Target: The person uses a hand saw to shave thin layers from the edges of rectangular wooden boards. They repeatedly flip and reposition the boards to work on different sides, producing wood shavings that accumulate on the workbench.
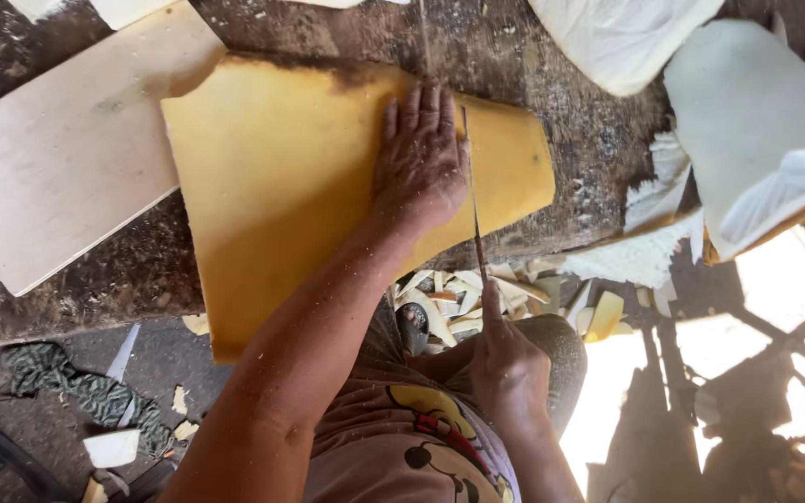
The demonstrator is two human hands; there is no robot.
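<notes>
- Left hand (418,158) laid flat on yellow sheet (281,186), fingers together, palm pressing down; fingertips pointed away from body.
- Right hand (507,359) closed around knife (470,186) handle; thin blade run up along the left hand's right edge, w/ almost no gap seen.
- Risk 1: blade so near thumb/palm edge that a slip or sideways wander could nick the left hand.
- Risk 2: sheet overhangs bench (552,84) front edge, unsupported there; could flex or shift under cut → crooked line or tear.
- Risk 3: if hold-down pressure is eased, sheet could slide on the dusty top.
- Sheet: mustard-yellow, smooth, matte, stiff-looking slab; roughly trapezoid, dark scorched-looking stain along far edge; right part beyond blade narrower.
- Location: lying flat on rough dark bench, near side hanging over; pale board (58,158) touching/just under its left corner.
- Yellow offcuts (477,303) piled on floor below the cut; white sheets (757,121) at right.
</notes>
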